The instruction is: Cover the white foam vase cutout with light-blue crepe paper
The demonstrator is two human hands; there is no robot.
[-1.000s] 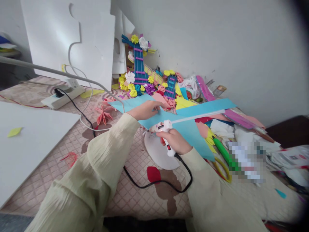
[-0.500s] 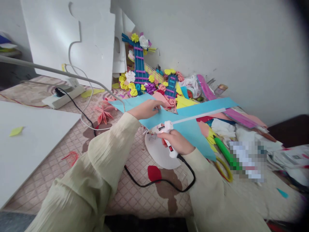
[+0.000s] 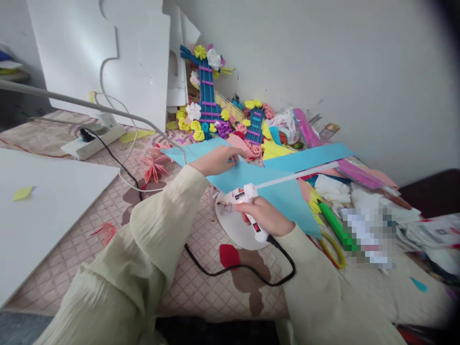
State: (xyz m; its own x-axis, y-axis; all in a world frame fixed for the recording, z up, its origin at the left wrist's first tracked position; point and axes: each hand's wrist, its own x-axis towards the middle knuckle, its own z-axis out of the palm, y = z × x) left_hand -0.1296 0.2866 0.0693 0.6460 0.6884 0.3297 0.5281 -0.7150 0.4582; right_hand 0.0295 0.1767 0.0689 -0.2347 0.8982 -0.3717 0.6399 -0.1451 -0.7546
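My right hand [image 3: 271, 215] is wrapped round the handle of a white hot glue gun [image 3: 257, 230], with a long glue stick [image 3: 298, 175] jutting from its back. The nozzle points left over a round white piece [image 3: 247, 239] that has marks drawn near its top. My left hand [image 3: 219, 160] rests at the light blue paper [image 3: 273, 187], fingers slightly bent and the thumb apart from them. Beside its fingertips lies a pink paper [image 3: 239, 141]; whether the fingertips pinch anything is hard to see. The gun's black cord [image 3: 215, 274] loops across the table below.
White board [image 3: 53, 201] lies at left, near a power strip [image 3: 95, 143]. Paper-flower guitars [image 3: 208, 96] lean at the back. Green marker [image 3: 334, 220], yellow-handled scissors [image 3: 334, 251] and a red paper petal [image 3: 229, 256] are around. A white cable [image 3: 143, 120] crosses at left.
The glue gun and my right hand have shifted slightly down and right, and its nozzle now sits over the marked part of the white piece. My left hand stays almost still.
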